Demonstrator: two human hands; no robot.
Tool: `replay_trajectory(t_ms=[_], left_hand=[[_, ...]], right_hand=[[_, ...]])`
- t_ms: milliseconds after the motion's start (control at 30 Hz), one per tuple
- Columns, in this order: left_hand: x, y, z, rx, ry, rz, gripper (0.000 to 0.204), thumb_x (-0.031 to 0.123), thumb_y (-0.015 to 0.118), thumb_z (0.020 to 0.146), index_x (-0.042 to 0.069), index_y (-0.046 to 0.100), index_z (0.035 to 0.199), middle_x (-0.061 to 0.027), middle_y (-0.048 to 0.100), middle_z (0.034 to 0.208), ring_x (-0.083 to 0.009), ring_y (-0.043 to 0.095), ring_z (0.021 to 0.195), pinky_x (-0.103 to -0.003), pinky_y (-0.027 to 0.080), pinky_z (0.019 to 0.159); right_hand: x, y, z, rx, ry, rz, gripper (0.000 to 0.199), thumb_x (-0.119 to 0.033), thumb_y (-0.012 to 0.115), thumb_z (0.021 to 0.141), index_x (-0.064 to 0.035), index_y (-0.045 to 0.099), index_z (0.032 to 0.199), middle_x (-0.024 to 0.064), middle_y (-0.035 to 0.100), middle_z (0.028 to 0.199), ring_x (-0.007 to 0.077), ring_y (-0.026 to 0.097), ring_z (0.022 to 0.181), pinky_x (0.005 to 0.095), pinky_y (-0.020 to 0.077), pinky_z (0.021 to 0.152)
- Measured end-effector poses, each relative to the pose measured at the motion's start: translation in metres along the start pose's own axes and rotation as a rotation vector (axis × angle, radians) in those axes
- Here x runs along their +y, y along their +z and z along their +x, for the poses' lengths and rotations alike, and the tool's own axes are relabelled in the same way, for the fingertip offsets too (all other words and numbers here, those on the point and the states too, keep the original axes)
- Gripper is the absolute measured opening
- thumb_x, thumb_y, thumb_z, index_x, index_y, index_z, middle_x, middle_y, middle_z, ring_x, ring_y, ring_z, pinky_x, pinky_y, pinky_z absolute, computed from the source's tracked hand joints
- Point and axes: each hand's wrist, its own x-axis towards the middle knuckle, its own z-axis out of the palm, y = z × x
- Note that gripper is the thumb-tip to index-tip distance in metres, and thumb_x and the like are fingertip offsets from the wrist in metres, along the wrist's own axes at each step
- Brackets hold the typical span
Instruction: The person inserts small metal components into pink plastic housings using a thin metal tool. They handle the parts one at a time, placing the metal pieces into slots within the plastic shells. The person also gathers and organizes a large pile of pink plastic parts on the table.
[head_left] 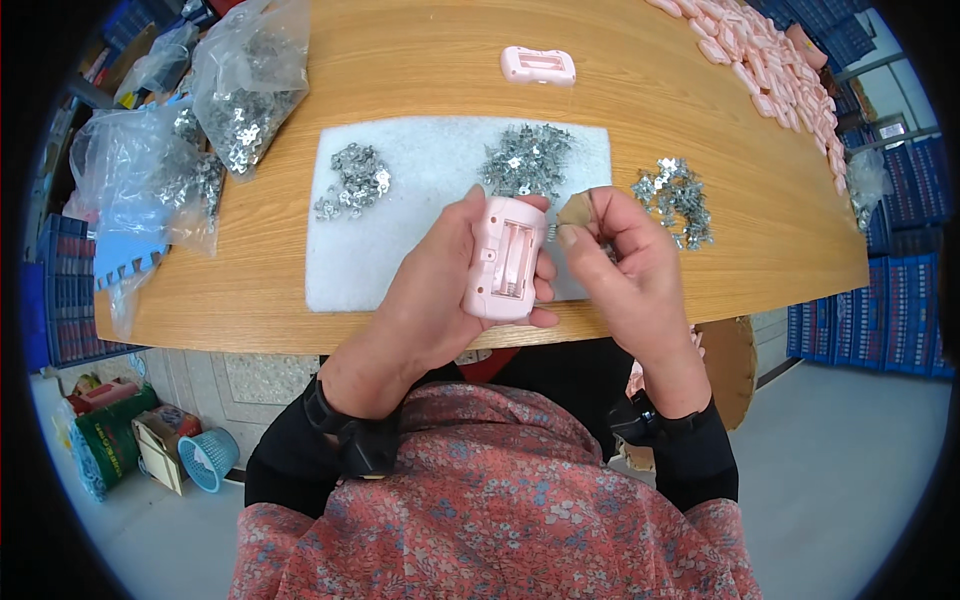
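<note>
One wooden desk carries one white foam mat and three loose heaps of metal clips. Above its near edge, the left hand grips one pink casing, long axis pointing away, its open compartment facing up; right hand fingers pinch a small metal piece at the casing's top corner.

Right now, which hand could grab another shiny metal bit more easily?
The right hand, probably. Its fingers pinch only a small metal piece, and the loose pile lies just beside it on the table. The left hand is wrapped around the pink case, so it is busy.
</note>
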Motion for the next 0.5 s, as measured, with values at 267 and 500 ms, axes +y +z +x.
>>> replay_trajectory(t_ms=[267, 500], left_hand=[[-0.001, 0.01, -0.005, 0.098, -0.113, 0.066, 0.056, 0.046, 0.025, 0.11, 0.003, 0.056, 0.127, -0.0131, 0.069, 0.107, -0.0277, 0.072, 0.089, -0.052, 0.064, 0.075], [-0.007, 0.008, -0.003, 0.149, -0.161, 0.237, 0.053, 0.046, 0.026, 0.111, 0.005, 0.051, 0.131, -0.0109, 0.068, 0.098, -0.022, 0.07, 0.085, -0.042, 0.063, 0.072]], right_hand=[[-0.001, 0.002, 0.004, -0.065, -0.171, -0.463, 0.009, -0.006, 0.068, 0.087, -0.0036, 0.063, 0.095, 0.0094, 0.06, 0.075, 0.0182, 0.061, 0.062, 0.0313, 0.0501, 0.058], [-0.007, 0.006, 0.0, -0.027, -0.218, -0.677, 0.015, -0.011, 0.069, 0.088, -0.0054, 0.063, 0.1, 0.0108, 0.062, 0.079, 0.0267, 0.062, 0.063, 0.0363, 0.0504, 0.058]])
